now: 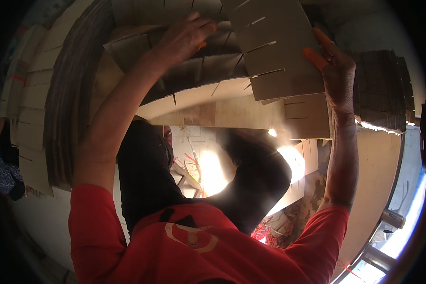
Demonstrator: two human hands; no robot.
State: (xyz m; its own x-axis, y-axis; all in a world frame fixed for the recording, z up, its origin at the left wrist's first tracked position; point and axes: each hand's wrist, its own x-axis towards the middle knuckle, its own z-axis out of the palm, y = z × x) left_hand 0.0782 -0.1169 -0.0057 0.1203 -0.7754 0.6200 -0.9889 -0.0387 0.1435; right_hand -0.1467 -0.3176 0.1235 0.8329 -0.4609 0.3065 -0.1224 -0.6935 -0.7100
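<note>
My right hand (338,68), with orange covers on its fingertips, grips the right edge of a brown cardboard sheet (279,47) that has several slots cut in from its left part. My left hand (187,38) also has orange fingertip covers. Its fingers are bent together at the upper edge of a slotted cardboard strip (137,49). Below that, another long slotted strip (199,92) slants across and meets the sheet's lower left corner. Where the strips cross the sheet's slots is partly hidden in shadow.
Stacks of cardboard stand at the left (64,94) and the right (381,87). More slotted pieces (307,113) lie under the sheet. A pale wooden board (222,113) runs in front of my knees. Red scraps (279,227) litter the floor. At the far left another person's patterned clothing (4,165) shows.
</note>
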